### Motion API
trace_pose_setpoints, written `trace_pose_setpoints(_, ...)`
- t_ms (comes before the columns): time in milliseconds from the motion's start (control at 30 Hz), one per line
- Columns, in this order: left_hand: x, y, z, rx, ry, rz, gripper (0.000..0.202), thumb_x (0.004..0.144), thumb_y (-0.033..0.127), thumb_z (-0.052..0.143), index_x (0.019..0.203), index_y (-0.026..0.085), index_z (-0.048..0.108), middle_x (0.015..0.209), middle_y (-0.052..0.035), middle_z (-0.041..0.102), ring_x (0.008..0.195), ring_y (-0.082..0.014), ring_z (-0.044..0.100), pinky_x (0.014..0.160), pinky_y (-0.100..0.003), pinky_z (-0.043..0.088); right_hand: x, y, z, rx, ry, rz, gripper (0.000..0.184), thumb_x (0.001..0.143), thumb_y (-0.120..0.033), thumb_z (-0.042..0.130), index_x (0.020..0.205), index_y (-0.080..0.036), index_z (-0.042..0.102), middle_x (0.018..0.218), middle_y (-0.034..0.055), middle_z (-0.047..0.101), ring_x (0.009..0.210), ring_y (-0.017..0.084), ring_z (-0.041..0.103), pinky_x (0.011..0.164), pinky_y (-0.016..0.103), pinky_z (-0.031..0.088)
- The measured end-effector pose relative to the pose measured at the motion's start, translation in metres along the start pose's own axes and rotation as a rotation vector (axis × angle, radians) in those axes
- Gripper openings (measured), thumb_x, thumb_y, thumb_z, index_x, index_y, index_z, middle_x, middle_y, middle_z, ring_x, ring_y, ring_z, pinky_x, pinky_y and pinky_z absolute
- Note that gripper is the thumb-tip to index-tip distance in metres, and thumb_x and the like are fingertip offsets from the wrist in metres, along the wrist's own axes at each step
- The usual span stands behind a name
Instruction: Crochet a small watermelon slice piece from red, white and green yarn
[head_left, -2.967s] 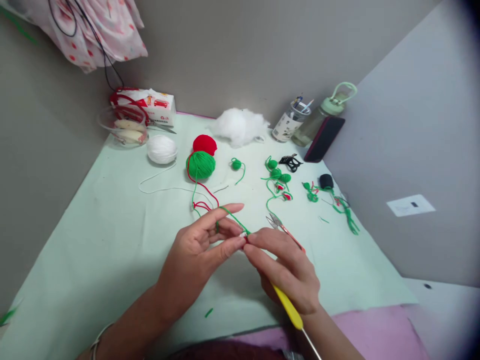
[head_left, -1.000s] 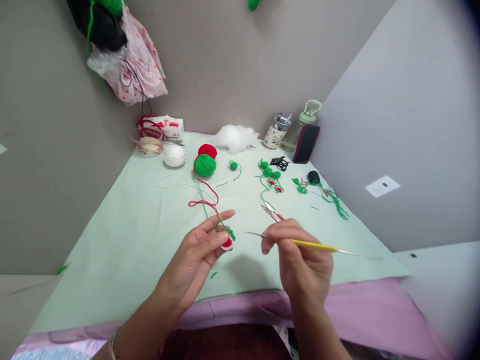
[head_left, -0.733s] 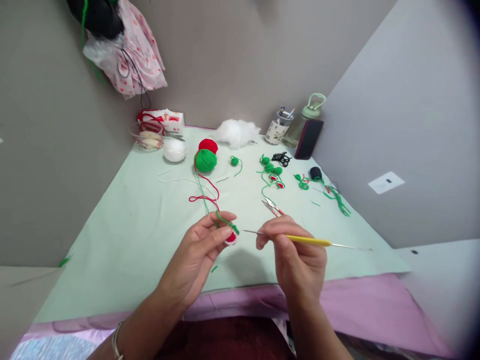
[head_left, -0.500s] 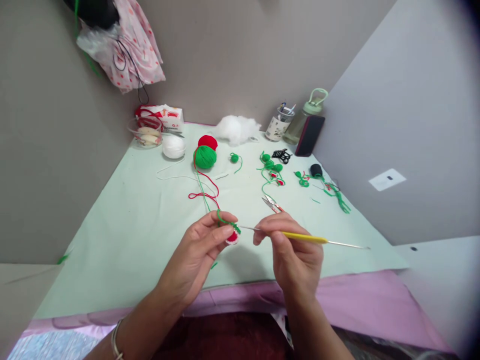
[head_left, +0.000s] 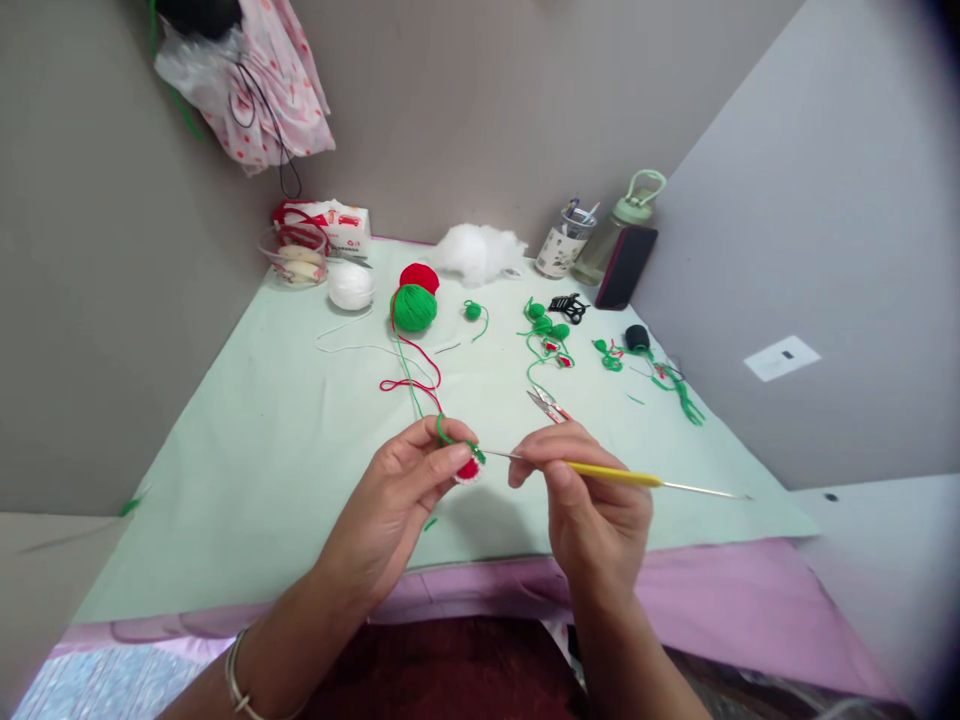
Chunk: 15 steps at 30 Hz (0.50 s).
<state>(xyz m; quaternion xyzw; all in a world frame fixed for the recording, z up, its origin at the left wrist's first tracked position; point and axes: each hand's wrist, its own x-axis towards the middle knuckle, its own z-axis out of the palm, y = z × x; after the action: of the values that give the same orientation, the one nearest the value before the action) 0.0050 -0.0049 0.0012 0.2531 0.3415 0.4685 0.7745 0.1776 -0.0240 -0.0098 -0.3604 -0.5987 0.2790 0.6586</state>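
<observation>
A small crochet piece (head_left: 469,469), red with a white edge and green stitches on top, is pinched in my left hand (head_left: 409,480). Green yarn loops over that hand's fingers. My right hand (head_left: 592,500) grips a crochet hook (head_left: 615,473) with a yellow handle and metal at both ends. The hook's left tip reaches the green stitches; whether it passes through a loop is too small to tell. Behind the hands lie a green yarn ball (head_left: 415,308), a red yarn ball (head_left: 419,278) and a white yarn ball (head_left: 351,287), with strands trailing forward.
Thread snips (head_left: 549,406) lie just beyond my right hand. Farther back are small green crochet pieces (head_left: 541,325), a black hair clip (head_left: 570,308), white stuffing (head_left: 480,253), a pen cup (head_left: 564,245), a bottle (head_left: 600,245) and a phone (head_left: 627,268). A plastic bowl (head_left: 294,270) stands back left.
The view has shifted slightly, so things on the table appear a little higher and to the right. Both hands keep nearly the same pose, with the hook tip still at the green stitches.
</observation>
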Motion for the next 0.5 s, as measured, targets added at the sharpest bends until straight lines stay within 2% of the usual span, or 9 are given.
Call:
trace_pose_setpoints(167,-0.0012,0.001,0.0015,0.008,-0.009,0.0,0.013,0.081,0.027,0.087,0.085,0.019,0.077,0.085,0.0017,0.063,0.077,-0.0087,0.054,0.077,-0.019,0.047,0.0009,-0.0009,-0.0008,-0.024,0.011,0.018,0.017,0.101,-0.024,0.065,0.101,-0.026,0.081,0.08,0.003,0.072,0.071,0.018,0.065,0.064,0.034,0.054)
trace_pose_setpoints(500,-0.0014,0.0025,0.0026,0.038,-0.007,-0.019,0.019,0.08,0.031,0.088,0.083,0.018,0.075,0.078,0.0013,0.06,0.075,-0.0102,0.051,0.075,-0.021,0.045,0.0015,-0.0022,-0.0004,0.015,-0.007,0.009,0.019,0.101,-0.019,0.064,0.104,-0.025,0.081,0.081,0.002,0.073,0.073,0.016,0.065,0.067,0.032,0.054)
